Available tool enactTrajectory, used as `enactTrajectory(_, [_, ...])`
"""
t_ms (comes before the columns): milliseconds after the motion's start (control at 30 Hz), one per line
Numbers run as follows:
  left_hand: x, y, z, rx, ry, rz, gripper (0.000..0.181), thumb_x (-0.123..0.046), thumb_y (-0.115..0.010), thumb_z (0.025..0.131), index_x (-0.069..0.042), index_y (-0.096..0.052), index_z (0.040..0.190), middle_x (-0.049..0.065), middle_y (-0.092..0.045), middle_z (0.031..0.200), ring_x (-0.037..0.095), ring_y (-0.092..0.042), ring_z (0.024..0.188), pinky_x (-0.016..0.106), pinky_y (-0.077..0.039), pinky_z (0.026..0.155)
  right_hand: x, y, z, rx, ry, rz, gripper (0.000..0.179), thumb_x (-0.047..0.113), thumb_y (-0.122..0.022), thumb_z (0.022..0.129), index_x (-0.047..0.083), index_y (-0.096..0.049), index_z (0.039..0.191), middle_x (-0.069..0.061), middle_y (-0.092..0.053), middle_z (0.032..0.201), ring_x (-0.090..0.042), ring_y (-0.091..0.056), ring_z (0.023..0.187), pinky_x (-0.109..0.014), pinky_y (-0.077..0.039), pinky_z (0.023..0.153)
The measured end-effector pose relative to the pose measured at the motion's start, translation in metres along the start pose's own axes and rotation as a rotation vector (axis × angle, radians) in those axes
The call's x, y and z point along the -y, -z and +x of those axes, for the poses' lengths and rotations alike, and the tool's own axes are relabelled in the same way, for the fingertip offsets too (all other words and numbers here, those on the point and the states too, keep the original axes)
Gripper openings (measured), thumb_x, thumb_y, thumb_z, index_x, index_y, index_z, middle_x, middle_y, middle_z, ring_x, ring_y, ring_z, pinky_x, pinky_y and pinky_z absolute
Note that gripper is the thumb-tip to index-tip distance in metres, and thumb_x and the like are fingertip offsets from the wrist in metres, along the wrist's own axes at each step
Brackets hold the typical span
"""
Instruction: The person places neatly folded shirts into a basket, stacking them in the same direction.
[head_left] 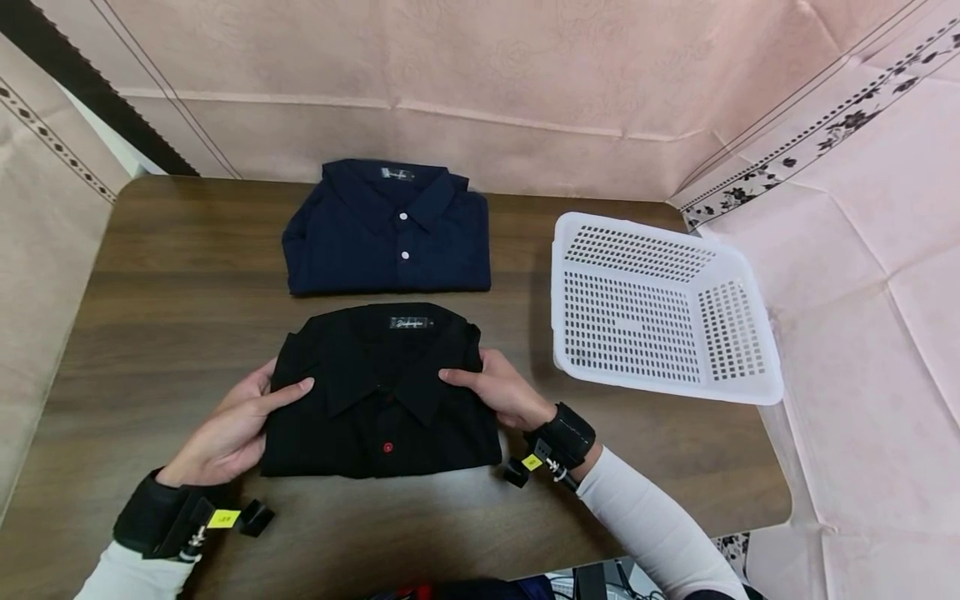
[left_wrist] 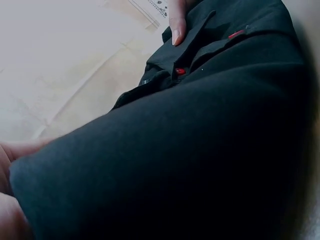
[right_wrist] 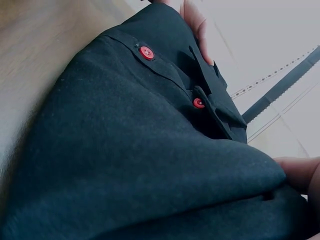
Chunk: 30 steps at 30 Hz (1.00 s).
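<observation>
A folded black shirt (head_left: pixel 375 400) with red buttons and a label inside its collar lies between both hands, close to the near side of the table. My left hand (head_left: pixel 236 421) grips its left edge, thumb on top and fingers underneath. On the opposite edge my right hand (head_left: pixel 506 387) holds the shirt the same way, its thumb lying near the collar. The left wrist view shows the black cloth (left_wrist: pixel 165 150) filling most of the frame. Red buttons (right_wrist: pixel 146 53) show up close in the right wrist view. The fingers under the shirt are hidden.
Behind the black shirt lies a folded navy shirt (head_left: pixel 390 242) with white buttons. A white perforated plastic basket (head_left: pixel 667 387) stands at the right on the wooden table (head_left: pixel 172 308). Pale patterned cloth (head_left: pixel 450 67) hangs along the table's back and sides.
</observation>
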<state>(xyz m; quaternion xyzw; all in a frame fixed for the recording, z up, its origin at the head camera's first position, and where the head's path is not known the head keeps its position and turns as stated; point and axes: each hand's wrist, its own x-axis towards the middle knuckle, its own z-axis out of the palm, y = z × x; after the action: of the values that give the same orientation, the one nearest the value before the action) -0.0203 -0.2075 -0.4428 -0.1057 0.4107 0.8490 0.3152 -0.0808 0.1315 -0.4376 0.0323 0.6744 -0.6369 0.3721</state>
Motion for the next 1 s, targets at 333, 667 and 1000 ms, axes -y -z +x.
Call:
enactTrajectory(333, [-0.005,-0.012,-0.005,0.047,-0.025,0.013,0.070,-0.006,-0.043,0.103,-0.017,-0.002,0.159,-0.004,-0.053,0.143,0.020,-0.052,0.128,0.040,-0.046,0.100,0.015,0.005,-0.014,-0.002,0.024,-0.095,0.036,0.025,-0.067,0.090,0.003,-0.059,0.118,-0.012,-0.070,0.109,-0.022,-0.069,0.096,-0.033,-0.056,0.080])
enactTrajectory(667, [-0.016,-0.032,-0.003,0.030,-0.043,0.106,0.075,-0.011,-0.047,0.102,-0.023,-0.001,0.160,0.009,-0.018,0.164,0.012,-0.049,0.130,0.037,-0.044,0.103,0.032,0.012,-0.024,-0.062,0.037,-0.200,0.035,0.029,-0.068,0.089,0.004,-0.061,0.113,-0.010,-0.070,0.102,-0.020,-0.068,0.091,-0.031,-0.054,0.077])
enactTrajectory(1000, [-0.027,-0.053,0.002,0.009,-0.045,0.176,0.072,-0.015,-0.051,0.100,-0.019,-0.009,0.158,0.008,-0.028,0.160,0.014,-0.047,0.133,0.036,-0.045,0.102,0.047,0.021,-0.036,-0.070,0.078,-0.205,0.034,0.026,-0.066,0.091,0.002,-0.061,0.113,-0.012,-0.070,0.104,-0.021,-0.068,0.094,-0.032,-0.055,0.078])
